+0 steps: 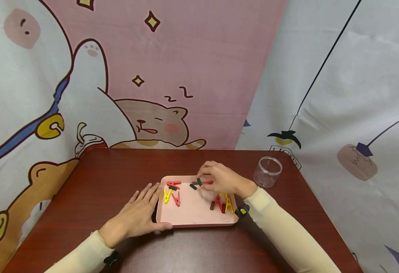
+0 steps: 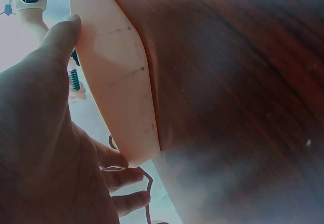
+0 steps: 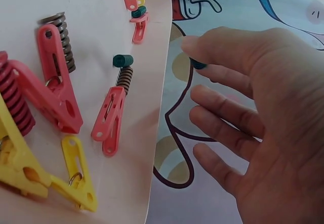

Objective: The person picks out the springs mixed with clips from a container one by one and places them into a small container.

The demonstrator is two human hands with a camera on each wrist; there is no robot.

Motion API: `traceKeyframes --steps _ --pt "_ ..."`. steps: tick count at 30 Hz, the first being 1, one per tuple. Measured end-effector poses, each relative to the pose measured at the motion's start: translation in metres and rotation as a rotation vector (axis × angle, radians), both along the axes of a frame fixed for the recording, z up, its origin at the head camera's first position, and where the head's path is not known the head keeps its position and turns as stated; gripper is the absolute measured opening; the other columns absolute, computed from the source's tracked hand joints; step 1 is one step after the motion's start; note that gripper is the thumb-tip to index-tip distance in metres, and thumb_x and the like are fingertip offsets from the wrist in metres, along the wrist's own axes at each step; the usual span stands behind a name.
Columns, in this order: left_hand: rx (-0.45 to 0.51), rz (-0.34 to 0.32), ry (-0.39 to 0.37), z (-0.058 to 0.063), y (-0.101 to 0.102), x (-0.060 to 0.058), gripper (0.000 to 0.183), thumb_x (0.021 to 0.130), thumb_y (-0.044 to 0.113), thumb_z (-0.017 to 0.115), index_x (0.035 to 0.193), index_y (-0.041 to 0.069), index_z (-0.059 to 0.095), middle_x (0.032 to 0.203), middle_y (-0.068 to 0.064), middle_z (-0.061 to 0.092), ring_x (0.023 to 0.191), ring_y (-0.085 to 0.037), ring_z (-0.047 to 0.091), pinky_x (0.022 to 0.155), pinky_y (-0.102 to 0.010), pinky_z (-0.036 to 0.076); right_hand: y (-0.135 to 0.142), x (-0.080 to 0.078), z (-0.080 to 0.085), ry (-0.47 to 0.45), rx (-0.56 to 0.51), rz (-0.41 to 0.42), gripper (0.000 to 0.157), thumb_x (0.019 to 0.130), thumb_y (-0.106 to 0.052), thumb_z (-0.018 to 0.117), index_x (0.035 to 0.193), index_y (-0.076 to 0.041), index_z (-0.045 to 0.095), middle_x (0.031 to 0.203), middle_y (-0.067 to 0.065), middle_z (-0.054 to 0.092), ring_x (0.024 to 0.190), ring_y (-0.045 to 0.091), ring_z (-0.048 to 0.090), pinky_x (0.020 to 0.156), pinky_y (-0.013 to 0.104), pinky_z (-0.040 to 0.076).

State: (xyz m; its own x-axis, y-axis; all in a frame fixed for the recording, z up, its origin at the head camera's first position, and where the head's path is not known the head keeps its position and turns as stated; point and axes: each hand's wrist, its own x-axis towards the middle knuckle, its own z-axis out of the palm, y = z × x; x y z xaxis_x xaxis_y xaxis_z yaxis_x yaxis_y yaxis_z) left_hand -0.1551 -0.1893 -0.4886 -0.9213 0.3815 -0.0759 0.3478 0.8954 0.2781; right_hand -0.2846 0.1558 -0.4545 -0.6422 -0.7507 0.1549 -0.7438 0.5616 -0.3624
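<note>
My right hand (image 1: 221, 178) is over the back right part of the pink tray (image 1: 196, 220), pinching a small dark green spring (image 3: 198, 64) between thumb and index finger. Close by in the tray lie a red clothespin (image 3: 110, 117), a bronze spring (image 3: 124, 80) and another dark green spring (image 3: 123, 61). With fingers extended, my left hand (image 1: 134, 214) rests against the tray's left side, its thumb at the near left corner. Red and yellow clothespins (image 1: 167, 196) with a green spring sit at the tray's left. More clothespins (image 1: 228, 204) and coil springs (image 3: 15, 100) are at its right.
A clear round jar (image 1: 268, 172) stands at the back right of the dark wooden table (image 1: 117, 170). Behind the table hangs a cartoon-print cloth (image 1: 203, 57). Dark camera straps circle both wrists.
</note>
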Motion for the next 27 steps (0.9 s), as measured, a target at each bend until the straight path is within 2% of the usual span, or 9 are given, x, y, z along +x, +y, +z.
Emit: traceKeyframes --steps 4,7,17,23,27 --pt "0.000 -0.002 -0.003 0.000 0.000 -0.001 0.147 0.086 0.103 0.069 0.186 0.005 0.025 0.194 -0.019 0.028 0.180 -0.048 0.029 0.139 -0.080 0.030 0.006 0.002 0.001 0.013 -0.023 -0.007 0.031 0.100 -0.019 0.091 0.130 -0.014 0.087 0.130 0.004 0.078 0.122 0.023 0.074 0.108 0.047 0.066" --pt "0.001 -0.003 -0.004 0.000 0.000 -0.001 0.147 0.086 0.102 0.069 0.186 0.004 0.025 0.194 -0.020 0.028 0.180 -0.048 0.029 0.139 -0.080 0.030 0.010 0.003 0.001 0.001 -0.046 -0.010 0.033 0.100 -0.018 0.091 0.131 -0.011 0.087 0.128 0.008 0.077 0.120 0.028 0.076 0.106 0.048 0.066" --pt "-0.002 -0.001 0.006 -0.003 0.001 -0.002 0.146 0.086 0.100 0.071 0.186 0.005 0.024 0.194 -0.020 0.028 0.180 -0.048 0.029 0.139 -0.079 0.030 0.026 0.011 0.005 -0.017 -0.094 -0.053 0.031 0.100 -0.019 0.092 0.130 -0.013 0.087 0.127 0.011 0.078 0.119 0.032 0.077 0.103 0.049 0.067" --pt "0.005 0.001 0.003 -0.002 0.001 -0.001 0.146 0.087 0.100 0.072 0.186 0.005 0.023 0.194 -0.020 0.028 0.180 -0.048 0.029 0.139 -0.080 0.030 0.034 0.015 0.005 0.029 -0.118 -0.066 0.031 0.098 -0.013 0.092 0.128 -0.011 0.087 0.125 0.007 0.078 0.117 0.025 0.077 0.101 0.048 0.068" --pt "0.004 0.002 -0.004 -0.001 0.000 -0.001 0.146 0.086 0.101 0.071 0.186 0.006 0.023 0.194 -0.019 0.027 0.180 -0.048 0.028 0.139 -0.080 0.030 0.040 0.016 0.001 0.048 -0.125 -0.076 0.032 0.096 -0.012 0.093 0.127 -0.012 0.087 0.126 0.007 0.079 0.118 0.027 0.078 0.101 0.048 0.069"
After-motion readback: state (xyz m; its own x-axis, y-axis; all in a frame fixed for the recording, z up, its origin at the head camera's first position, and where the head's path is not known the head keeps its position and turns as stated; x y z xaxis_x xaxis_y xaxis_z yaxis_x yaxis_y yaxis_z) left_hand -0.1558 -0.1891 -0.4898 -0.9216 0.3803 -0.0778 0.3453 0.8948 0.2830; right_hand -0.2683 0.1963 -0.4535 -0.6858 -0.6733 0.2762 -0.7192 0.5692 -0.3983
